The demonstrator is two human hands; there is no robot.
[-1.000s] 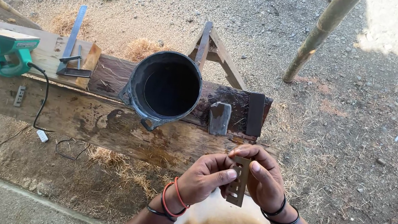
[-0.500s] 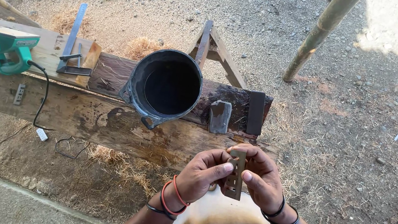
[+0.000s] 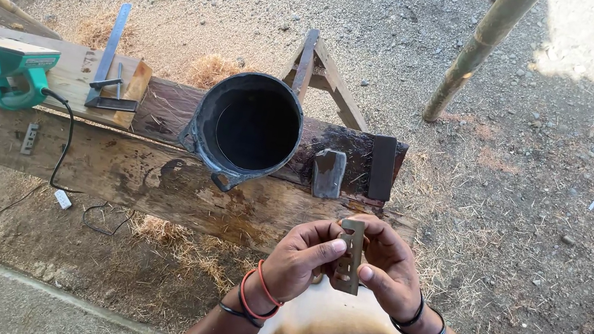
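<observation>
Both hands pinch 1 flat slotted metal blade [image 3: 350, 257] upright above the wet tabletop [image 3: 159, 180], left hand [image 3: 301, 260] grip and right hand [image 3: 390, 265] grip closed on its edges; keep fingertips off any sharp edge, near black bucket [image 3: 247, 129]

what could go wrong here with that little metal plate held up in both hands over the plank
The metal plate is pinched only by fingertips of the left hand and right hand; it could slip and drop to the straw-strewn ground. Its thin edges might nick a finger. The black bucket sits at the plank's edge and might tip if bumped.
</observation>
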